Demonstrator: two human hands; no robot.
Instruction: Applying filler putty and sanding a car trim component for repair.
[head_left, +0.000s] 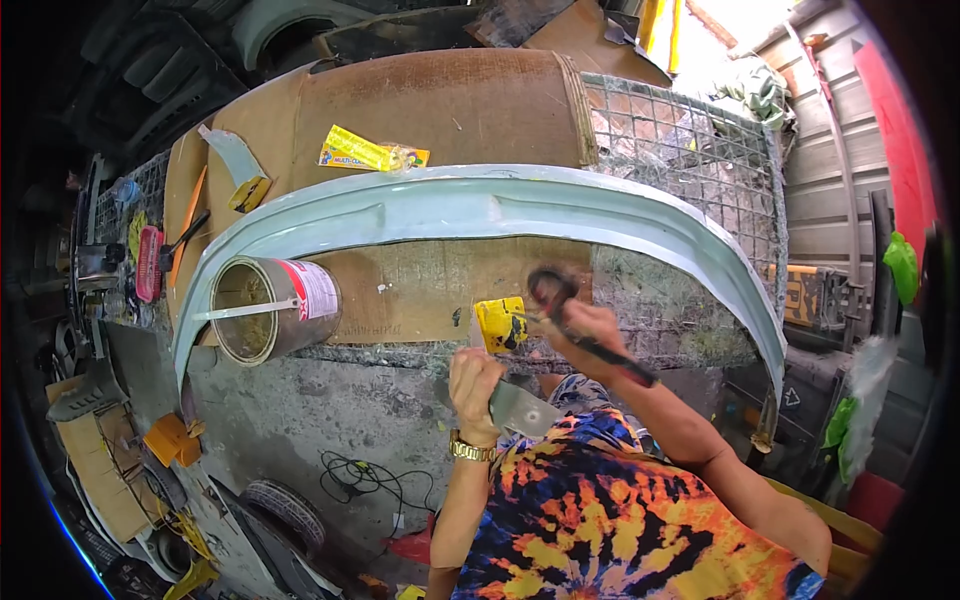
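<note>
The left hand grips a metal spreader; the right hand holds scissors, closed round the handles, at a yellow tube, five o'clock of the can. Best cut only the tip, tube kept steady above the spreader.

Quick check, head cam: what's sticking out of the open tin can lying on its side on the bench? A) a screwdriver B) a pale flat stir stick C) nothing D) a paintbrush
B: the tin can lies on its side with its open mouth toward the camera, and a pale flat stir stick runs across the mouth and pokes out past its left rim.
</note>
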